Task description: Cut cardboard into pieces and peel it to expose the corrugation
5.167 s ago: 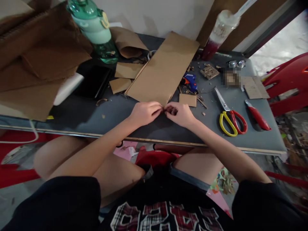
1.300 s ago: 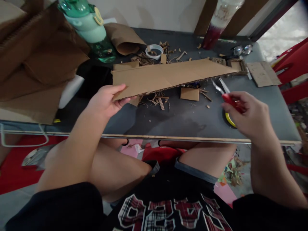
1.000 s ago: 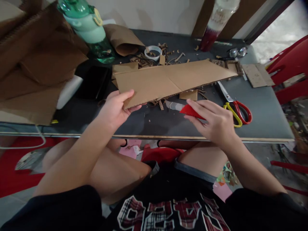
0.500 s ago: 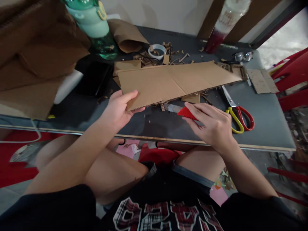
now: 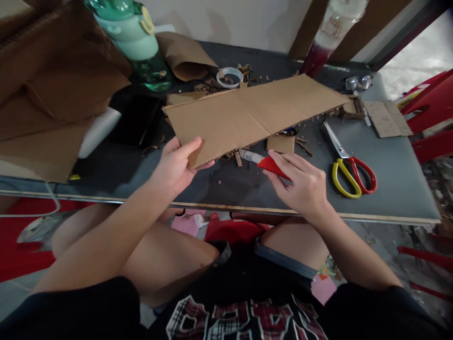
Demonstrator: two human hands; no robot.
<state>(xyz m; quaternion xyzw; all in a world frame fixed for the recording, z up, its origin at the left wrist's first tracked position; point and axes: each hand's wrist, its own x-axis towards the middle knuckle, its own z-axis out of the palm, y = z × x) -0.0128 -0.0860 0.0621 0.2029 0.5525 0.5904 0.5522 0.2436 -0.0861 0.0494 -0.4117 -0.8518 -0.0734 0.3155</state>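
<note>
My left hand (image 5: 180, 163) grips the near left corner of a long, flat piece of cardboard (image 5: 244, 115), thumb on top and fingers beneath. The sheet is tilted above the table, its far right end narrowing to a slanted point. In my right hand (image 5: 299, 182) is a utility knife with a red handle (image 5: 272, 166). Its blade (image 5: 249, 156) points left, just below the near edge of the cardboard. Whether the tip touches the sheet I cannot tell. Scissors (image 5: 345, 160) with one yellow and one red handle lie to the right of my right hand.
Cardboard scraps (image 5: 281, 143) and a tape roll (image 5: 230, 78) lie behind and under the sheet. A green bottle (image 5: 141, 49) and a dark phone-like slab (image 5: 136, 120) are at left, beside large folded cardboard (image 5: 53, 94). A bottle with red liquid (image 5: 323, 42) and glasses (image 5: 358, 82) stand back right.
The cardboard's right end has swung up and away, with its left end shifted slightly left. My right hand and the knife have moved a little left, uncovering more of the scissors.
</note>
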